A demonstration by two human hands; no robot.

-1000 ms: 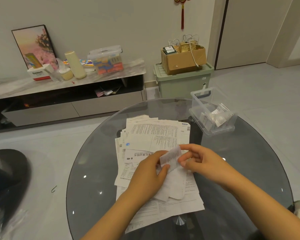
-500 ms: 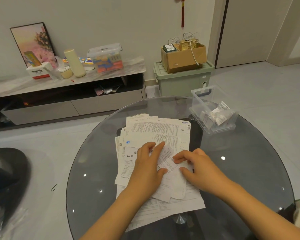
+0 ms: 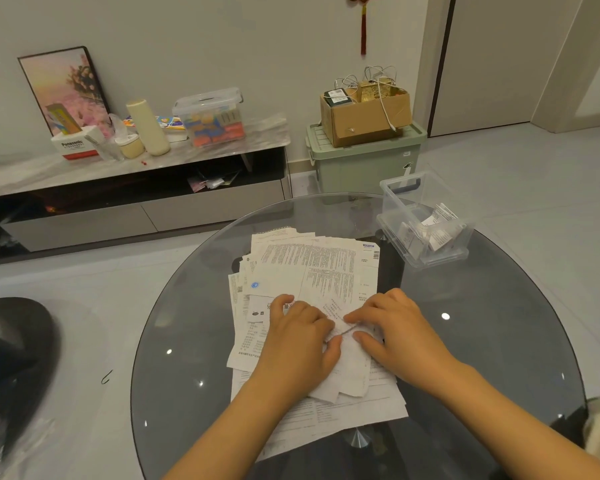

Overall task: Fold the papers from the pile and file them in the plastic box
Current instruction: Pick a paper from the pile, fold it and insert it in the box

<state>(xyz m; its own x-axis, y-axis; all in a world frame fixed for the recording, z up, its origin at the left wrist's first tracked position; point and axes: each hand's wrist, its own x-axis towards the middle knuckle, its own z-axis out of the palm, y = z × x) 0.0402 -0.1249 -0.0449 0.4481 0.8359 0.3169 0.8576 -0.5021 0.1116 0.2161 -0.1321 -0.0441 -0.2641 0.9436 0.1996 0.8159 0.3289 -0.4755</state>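
A loose pile of printed papers (image 3: 312,265) lies in the middle of the round glass table (image 3: 492,348). On top of it sits a small paper slip (image 3: 338,317) with a crease across it. My left hand (image 3: 298,337) has its fingers curled and its thumb on the slip's left end. My right hand (image 3: 399,327) pinches the slip's right end between forefinger and thumb. The clear plastic box (image 3: 392,199) stands open at the table's far right edge, with several folded slips (image 3: 437,230) inside.
Beyond the table stand a low TV cabinet (image 3: 146,216) with a lidded clear container (image 3: 212,116), and a green storage bin (image 3: 364,161) with a cardboard box (image 3: 364,116) on top. A dark chair (image 3: 11,348) is at the left.
The slip was held up between both hands, then laid down on the pile. Both hands now bear down on it, and my left fingers have curled in.
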